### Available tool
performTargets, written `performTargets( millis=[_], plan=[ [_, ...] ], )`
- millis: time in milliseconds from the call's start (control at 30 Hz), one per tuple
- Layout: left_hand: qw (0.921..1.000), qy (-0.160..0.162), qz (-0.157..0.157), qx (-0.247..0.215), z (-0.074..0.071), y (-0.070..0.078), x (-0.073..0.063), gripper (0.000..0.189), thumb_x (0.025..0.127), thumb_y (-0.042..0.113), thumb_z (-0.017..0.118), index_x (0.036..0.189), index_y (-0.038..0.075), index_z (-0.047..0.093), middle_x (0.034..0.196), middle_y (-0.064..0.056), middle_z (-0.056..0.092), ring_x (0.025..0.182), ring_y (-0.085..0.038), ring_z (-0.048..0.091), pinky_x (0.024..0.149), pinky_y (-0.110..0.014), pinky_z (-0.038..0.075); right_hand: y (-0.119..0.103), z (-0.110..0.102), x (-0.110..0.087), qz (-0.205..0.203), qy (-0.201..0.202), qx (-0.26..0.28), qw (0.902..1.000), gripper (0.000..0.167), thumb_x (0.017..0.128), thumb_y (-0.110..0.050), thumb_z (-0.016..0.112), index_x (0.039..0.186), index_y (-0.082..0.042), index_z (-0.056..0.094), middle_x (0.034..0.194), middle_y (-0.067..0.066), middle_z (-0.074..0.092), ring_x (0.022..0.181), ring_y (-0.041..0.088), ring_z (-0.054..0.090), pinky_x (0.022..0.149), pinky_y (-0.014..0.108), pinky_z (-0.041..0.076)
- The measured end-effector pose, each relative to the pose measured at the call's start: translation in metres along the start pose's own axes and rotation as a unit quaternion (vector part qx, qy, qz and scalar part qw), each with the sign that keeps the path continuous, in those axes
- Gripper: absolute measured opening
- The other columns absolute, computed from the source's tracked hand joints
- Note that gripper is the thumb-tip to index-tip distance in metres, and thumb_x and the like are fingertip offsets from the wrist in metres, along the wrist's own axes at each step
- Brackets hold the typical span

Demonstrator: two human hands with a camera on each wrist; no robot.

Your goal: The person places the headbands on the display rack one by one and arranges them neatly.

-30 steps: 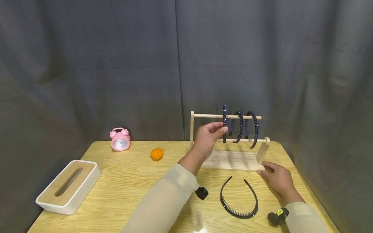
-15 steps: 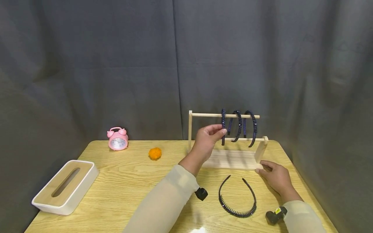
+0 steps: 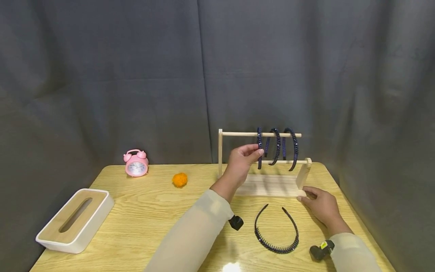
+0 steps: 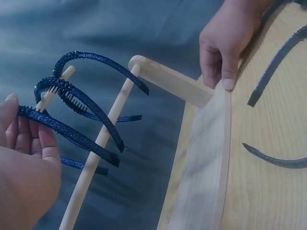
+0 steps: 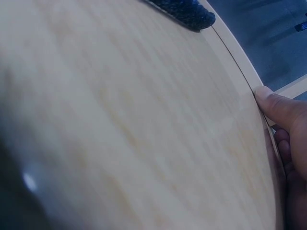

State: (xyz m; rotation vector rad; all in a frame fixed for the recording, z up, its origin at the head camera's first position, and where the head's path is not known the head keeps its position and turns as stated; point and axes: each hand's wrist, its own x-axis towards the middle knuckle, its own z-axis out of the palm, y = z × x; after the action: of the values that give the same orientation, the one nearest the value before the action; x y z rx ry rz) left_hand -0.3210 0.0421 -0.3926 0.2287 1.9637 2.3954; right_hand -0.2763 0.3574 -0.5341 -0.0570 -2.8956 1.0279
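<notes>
Headband (image 3: 259,140), now lower, left hand (image 3: 239,161) pinching

Place looked like curtained filming booth, wider room out of view: grey curtain (image 3: 136,83) hung behind and beside wooden table (image 3: 149,215); small cameras (image 3: 236,222) sat by sleeves (image 3: 193,230); clock (image 3: 136,166), tissue box (image 3: 91,224) were household items.

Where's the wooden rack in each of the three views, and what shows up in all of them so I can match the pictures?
Head: the rack stands right of centre, around mid-height.
Left wrist: the rack spans the middle, reaching the bottom edge.
Right wrist: only part of the rack shows, at the upper right.
Shared landmark: the right hand, holding a corner of the rack's base.
</notes>
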Motion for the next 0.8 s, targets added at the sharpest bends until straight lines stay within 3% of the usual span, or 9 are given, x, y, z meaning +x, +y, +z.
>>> performTargets(
  millis=[400,600,800],
  plan=[
    [0.9999,0.010,-0.006,-0.008,-0.0039,-0.0065,0.0040,0.028,0.099,0.013,0.083,0.125,0.005,0.079,0.110,-0.004,0.077,0.097,-0.011,0.073,0.100,-0.035,0.063,-0.0016,0.0047,0.0032,-0.009,0.002,0.014,0.9999,0.065,0.103,-0.043,0.078,0.153,-0.004,0.062,0.151,0.025,0.063,0.144,0.053,0.054,0.117,0.069,0.046],
    [0.9999,0.004,-0.002,-0.016,-0.0028,-0.0081,0.0053,0.026,0.099,0.013,0.083,0.124,0.006,0.080,0.112,-0.006,0.078,0.098,-0.012,0.074,0.108,-0.046,0.060,-0.0016,0.0035,0.0035,-0.004,0.007,0.007,0.9999,0.064,0.102,-0.042,0.079,0.152,-0.005,0.063,0.151,0.025,0.063,0.146,0.054,0.052,0.118,0.070,0.044],
    [0.9998,0.004,0.001,-0.017,-0.0009,-0.0085,0.0046,0.026,0.099,0.011,0.083,0.124,0.004,0.079,0.112,-0.007,0.078,0.099,-0.012,0.075,0.104,-0.041,0.062,-0.0010,0.0011,0.0002,0.005,-0.001,0.013,0.9999,0.066,0.103,-0.044,0.078,0.154,-0.006,0.062,0.152,0.025,0.063,0.145,0.053,0.053,0.117,0.069,0.045]
  ],
)
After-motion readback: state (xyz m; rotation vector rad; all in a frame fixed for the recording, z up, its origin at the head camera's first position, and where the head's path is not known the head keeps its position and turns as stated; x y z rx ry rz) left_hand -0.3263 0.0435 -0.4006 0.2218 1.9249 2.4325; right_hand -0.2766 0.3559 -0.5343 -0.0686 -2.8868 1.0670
